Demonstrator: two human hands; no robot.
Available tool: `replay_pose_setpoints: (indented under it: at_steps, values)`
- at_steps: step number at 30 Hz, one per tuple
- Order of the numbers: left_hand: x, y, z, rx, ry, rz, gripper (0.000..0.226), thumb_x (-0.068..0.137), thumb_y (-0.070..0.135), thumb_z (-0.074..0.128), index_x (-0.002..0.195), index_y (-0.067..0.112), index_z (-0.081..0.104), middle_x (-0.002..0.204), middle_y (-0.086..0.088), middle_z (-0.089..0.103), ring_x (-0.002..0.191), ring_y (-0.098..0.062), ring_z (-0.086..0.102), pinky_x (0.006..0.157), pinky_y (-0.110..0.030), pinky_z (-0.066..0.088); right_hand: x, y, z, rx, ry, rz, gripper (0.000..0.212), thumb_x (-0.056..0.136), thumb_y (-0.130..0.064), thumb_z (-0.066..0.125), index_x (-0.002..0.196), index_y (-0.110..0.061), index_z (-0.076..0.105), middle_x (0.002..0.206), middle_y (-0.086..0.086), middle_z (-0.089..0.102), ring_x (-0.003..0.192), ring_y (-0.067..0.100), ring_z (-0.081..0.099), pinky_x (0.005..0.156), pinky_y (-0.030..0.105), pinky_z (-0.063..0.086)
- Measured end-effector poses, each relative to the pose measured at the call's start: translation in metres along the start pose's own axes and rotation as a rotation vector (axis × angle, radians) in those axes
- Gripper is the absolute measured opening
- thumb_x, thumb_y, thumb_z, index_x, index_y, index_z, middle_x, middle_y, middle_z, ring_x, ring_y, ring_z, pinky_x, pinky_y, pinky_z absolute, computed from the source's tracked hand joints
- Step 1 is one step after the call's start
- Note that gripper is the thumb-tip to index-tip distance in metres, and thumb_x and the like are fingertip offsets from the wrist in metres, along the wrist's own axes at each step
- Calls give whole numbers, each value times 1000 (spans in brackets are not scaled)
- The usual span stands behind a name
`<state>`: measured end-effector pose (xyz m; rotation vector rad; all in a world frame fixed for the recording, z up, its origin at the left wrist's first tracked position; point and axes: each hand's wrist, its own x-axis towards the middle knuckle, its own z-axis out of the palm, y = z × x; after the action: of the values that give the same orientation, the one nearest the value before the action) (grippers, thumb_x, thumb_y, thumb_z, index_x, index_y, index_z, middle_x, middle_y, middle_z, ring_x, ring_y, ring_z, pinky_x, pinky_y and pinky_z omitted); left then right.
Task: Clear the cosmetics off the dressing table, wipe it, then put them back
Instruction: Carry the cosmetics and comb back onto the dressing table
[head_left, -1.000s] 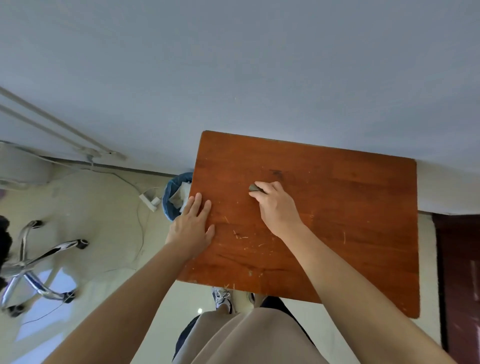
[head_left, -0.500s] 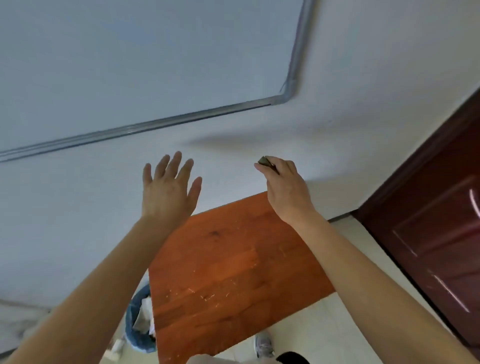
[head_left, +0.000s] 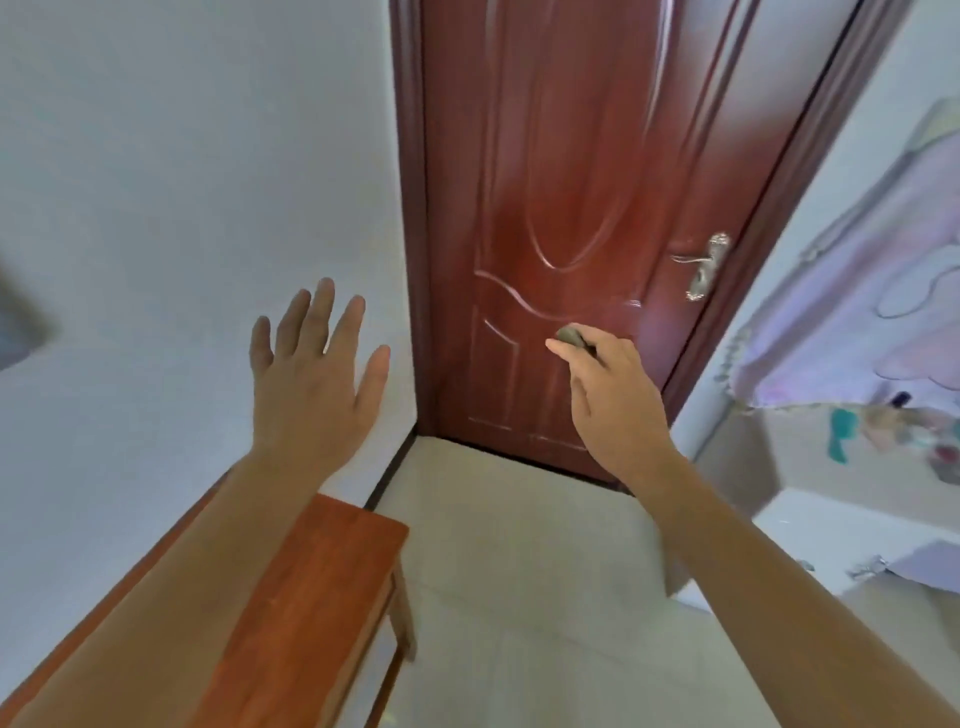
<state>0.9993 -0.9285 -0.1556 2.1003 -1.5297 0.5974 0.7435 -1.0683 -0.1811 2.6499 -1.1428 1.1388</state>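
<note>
Blurred door behind; left grip splayed, right grip around half-hidden grey object.

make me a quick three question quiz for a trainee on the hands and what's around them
1. True or false: the left hand holds something.
2. What does the right hand pinch? A) a small grey thing B) a bottle C) a towel
3. Fill in: the wooden table shows at the lower ____ of the view.
Key: 1 false, its fingers are spread and empty; 2 A; 3 left.
</note>
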Motion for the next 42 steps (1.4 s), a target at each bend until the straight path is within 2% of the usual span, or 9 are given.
replay_pose_setpoints:
  at_steps: [4,8,13,16,19,25,34,39,42]
  values:
    - [41,137,31,-101,10,188,59,100,46,31,146,10,42,156,-18,32,144,-37,28,113,-59,23,-54,105,-74,-125,94,152,40,93,1,57,129,-15,65,131,5,58,110,31,57,82,38,54]
    - [54,296,74,-227,-37,319,61,99,47,33,147,11,39,157,-18,29,145,-36,26,112,-59,25,-119,218,-147,-284,127,308,43,84,6,64,123,-12,67,126,9,62,100,36,62,64,37,56]
    - [52,496,123,-293,-130,541,63,99,50,30,149,12,36,159,-18,24,146,-35,22,113,-58,25,-190,353,-238,-409,119,503,40,84,1,67,123,-8,67,126,15,61,102,39,62,68,39,56]
    - [40,583,144,-297,-154,665,60,100,47,39,149,12,37,159,-19,24,146,-36,23,112,-58,27,-232,410,-271,-424,122,624,44,85,3,66,128,-6,63,130,18,57,104,42,58,72,45,58]
    - [40,643,165,-296,-182,748,61,100,47,36,151,14,35,160,-19,21,147,-37,20,112,-59,28,-256,456,-294,-445,85,685,48,84,1,67,131,-8,60,133,17,55,105,41,58,66,44,57]
    - [62,737,230,-336,-276,792,65,99,50,28,154,17,26,163,-15,10,151,-33,8,117,-59,19,-261,555,-303,-463,61,752,52,82,-3,71,133,-8,59,134,17,54,106,39,59,68,44,59]
    - [128,865,370,-343,-409,805,68,99,56,22,154,17,29,163,-14,11,150,-34,11,118,-56,17,-231,732,-305,-469,-15,888,58,86,-7,67,141,-9,49,145,15,43,117,37,55,89,46,56]
    - [170,940,436,-239,-522,873,76,91,60,2,156,23,13,164,-10,-4,151,-32,0,120,-53,11,-208,821,-320,-504,4,954,58,86,-9,67,142,-10,48,148,14,39,122,36,52,93,46,53]
    - [177,983,468,-217,-589,918,77,89,61,0,156,24,8,164,-9,-7,151,-31,-3,121,-51,8,-214,859,-318,-471,15,1017,60,86,-8,66,143,-10,46,149,15,37,124,37,51,95,47,52]
